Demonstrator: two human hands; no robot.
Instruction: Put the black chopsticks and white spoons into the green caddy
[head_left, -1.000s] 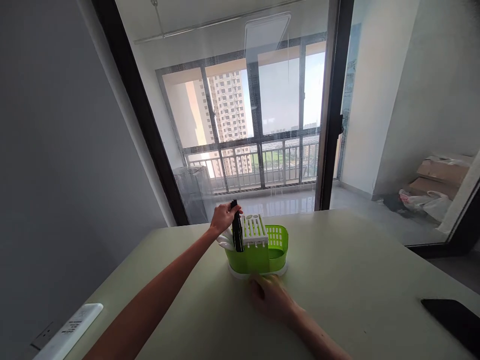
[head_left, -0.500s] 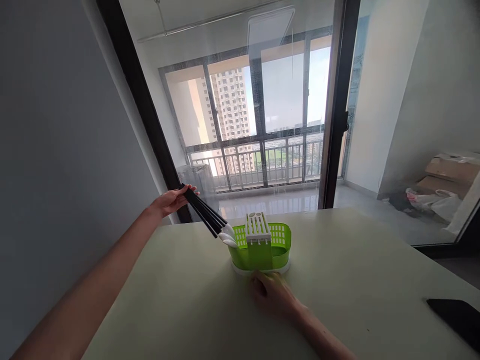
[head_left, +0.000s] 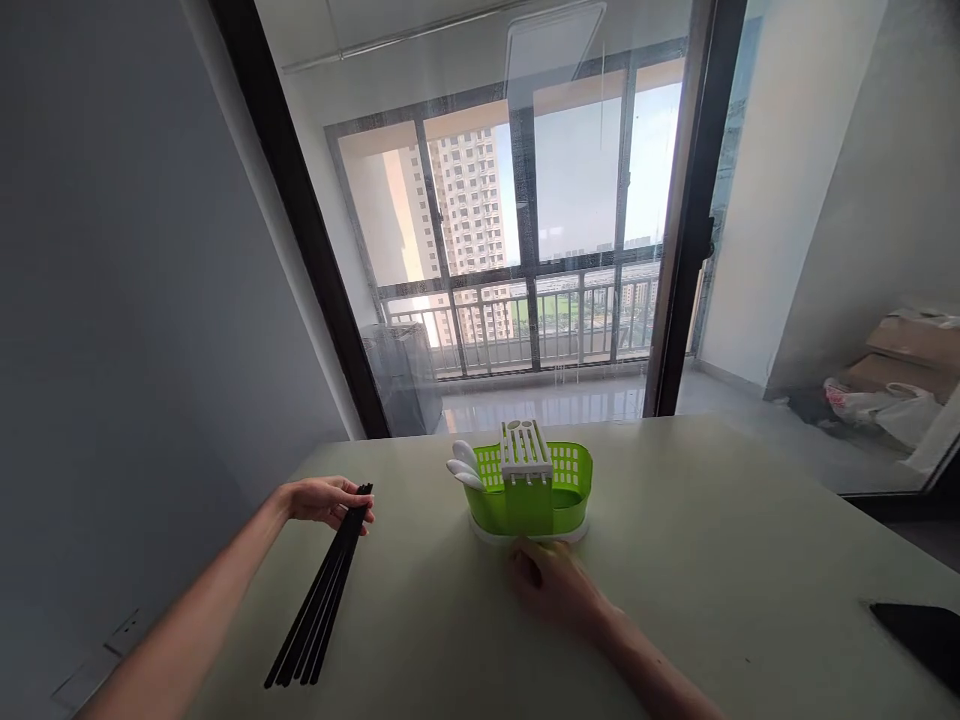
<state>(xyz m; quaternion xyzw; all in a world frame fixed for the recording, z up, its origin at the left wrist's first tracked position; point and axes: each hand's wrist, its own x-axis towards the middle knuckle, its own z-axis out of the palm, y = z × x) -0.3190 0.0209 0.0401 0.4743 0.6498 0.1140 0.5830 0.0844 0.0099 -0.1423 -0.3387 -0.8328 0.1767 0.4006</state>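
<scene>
My left hand (head_left: 334,502) is closed round the upper ends of a bundle of black chopsticks (head_left: 319,605). Their lower ends slant down toward the front left of the table. Right of that hand stands a green cutlery holder (head_left: 491,510) with a slotted white top piece (head_left: 525,450) and a white base tray. Several white spoons (head_left: 465,466) lean out of its left end, bowls up. My right hand (head_left: 551,580), fingers curled, grips the front edge of the base; its fingertips are partly hidden.
The pale table (head_left: 675,560) carries a black flat object (head_left: 919,635) at its right edge. Behind it stands a glass door with a dark frame (head_left: 667,300). Cardboard boxes (head_left: 911,350) and a plastic bag (head_left: 892,405) lie beyond the glass at right.
My left hand has brought the chopsticks away from the holder's spoon end, down and to the left, swinging their lower ends toward me. My right hand stays at the holder's base.
</scene>
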